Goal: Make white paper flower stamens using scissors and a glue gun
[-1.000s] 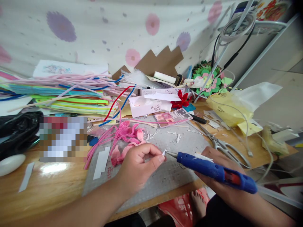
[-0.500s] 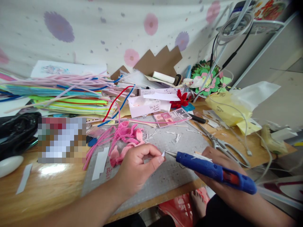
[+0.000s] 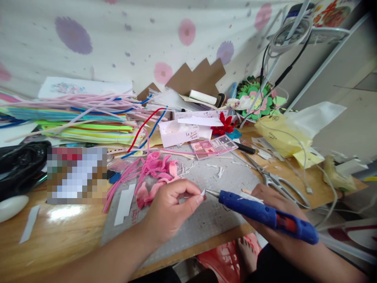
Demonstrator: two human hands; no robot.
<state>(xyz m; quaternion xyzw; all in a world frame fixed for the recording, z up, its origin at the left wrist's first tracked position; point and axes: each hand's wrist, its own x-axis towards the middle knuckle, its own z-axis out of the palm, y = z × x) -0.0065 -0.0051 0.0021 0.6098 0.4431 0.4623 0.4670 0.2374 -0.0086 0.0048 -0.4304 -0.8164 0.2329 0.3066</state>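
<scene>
Between the thumb and fingertips of my left hand [image 3: 176, 204] is a small white piece of paper [image 3: 203, 192], mostly covered by the fingers. My right hand [image 3: 262, 212] is wrapped round a blue glue gun [image 3: 250, 210], whose metal nozzle points left with its tip at or very near the paper. A wooden stick and a white scrap show beside the gun's body. Pink fuzzy pipe-cleaner petals [image 3: 156, 173] lie just beyond my left hand. Under both hands is a grey cutting mat [image 3: 188, 236].
Scissors [image 3: 282, 186] lie to the right of the mat. A notched white paper strip [image 3: 125, 204] rests on its left part. Bundles of coloured pipe cleaners [image 3: 88, 118], a white box [image 3: 176, 133] and a red flower [image 3: 225, 123] are behind. A yellow bag [image 3: 273, 129] stands at right.
Both hands, the paper and the glue gun keep nearly the same position. The whole view has shifted very slightly.
</scene>
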